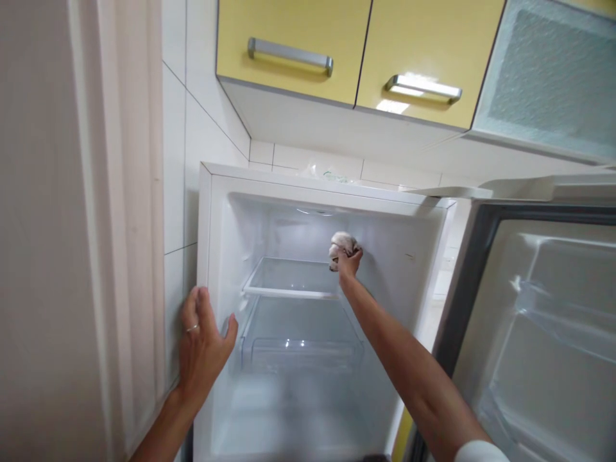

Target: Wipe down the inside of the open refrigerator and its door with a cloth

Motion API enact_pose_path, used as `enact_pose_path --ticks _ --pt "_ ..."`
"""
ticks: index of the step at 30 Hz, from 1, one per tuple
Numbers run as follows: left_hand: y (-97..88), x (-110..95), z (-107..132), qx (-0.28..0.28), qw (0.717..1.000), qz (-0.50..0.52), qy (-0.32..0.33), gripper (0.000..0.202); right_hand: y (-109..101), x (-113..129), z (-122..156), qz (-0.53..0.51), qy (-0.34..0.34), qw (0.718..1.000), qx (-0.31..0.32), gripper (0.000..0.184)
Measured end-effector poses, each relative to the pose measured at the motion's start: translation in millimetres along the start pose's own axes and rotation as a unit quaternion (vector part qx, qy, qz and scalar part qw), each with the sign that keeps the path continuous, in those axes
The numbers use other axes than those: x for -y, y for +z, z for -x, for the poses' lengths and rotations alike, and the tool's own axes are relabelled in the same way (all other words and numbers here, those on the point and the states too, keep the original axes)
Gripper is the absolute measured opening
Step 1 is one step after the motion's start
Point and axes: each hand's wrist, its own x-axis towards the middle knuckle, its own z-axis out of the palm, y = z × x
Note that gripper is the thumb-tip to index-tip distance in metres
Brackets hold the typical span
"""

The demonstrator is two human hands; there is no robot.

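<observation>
**Operator:** Where is the cloth?

**Describer:** Your right hand (pixel 350 262) is clenched around a pale cloth (pixel 342 244). It presses the cloth to the back wall of the open fridge (pixel 212 192), near the wall's top edge, right of centre, above the glass shelf (pixel 289 292).

**Operator:** And my other hand?

**Describer:** Your left hand (pixel 202 340) lies flat and released on the fridge's left front edge, thumb curled just inside.

**Operator:** How far along is the wiping?

**Describer:** The compartment holds only the shelf and a clear drawer (pixel 301 350) below it. Wiped and unwiped patches look alike from here, so I cannot tell how much is done.

**Operator:** Which way does the cloth point?

**Describer:** It is bunched into a wad with no clear long axis, bulging upward past your fingers.
</observation>
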Motion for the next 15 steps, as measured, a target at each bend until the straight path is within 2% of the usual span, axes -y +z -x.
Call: enact_pose_path --ticks 2,5,9,12,15 --pt "13.4 11 1 -0.03 0.999 -0.018 -0.013 0.091 14 -3 -18 0.056 -0.033 0.998 -0.008 0.083" --pt "29.1 29 6 -0.072 0.996 -0.037 -0.035 0.098 32 -7 -46 0.127 -0.061 0.99 0.007 0.089" --pt "37.3 46 15 -0.086 0.994 -0.049 -0.038 0.103 61 -18 -77 0.2 -0.022 0.979 0.021 0.092" --pt "36.4 49 19 -0.092 0.993 -0.063 -0.027 0.106 90 -30 -80 0.226 0.021 0.973 0.046 0.09" --pt "35.9 48 20 -0.104 0.991 -0.076 -0.023 0.103 122 -39 -63 0.228 0.003 0.969 0.095 0.086"
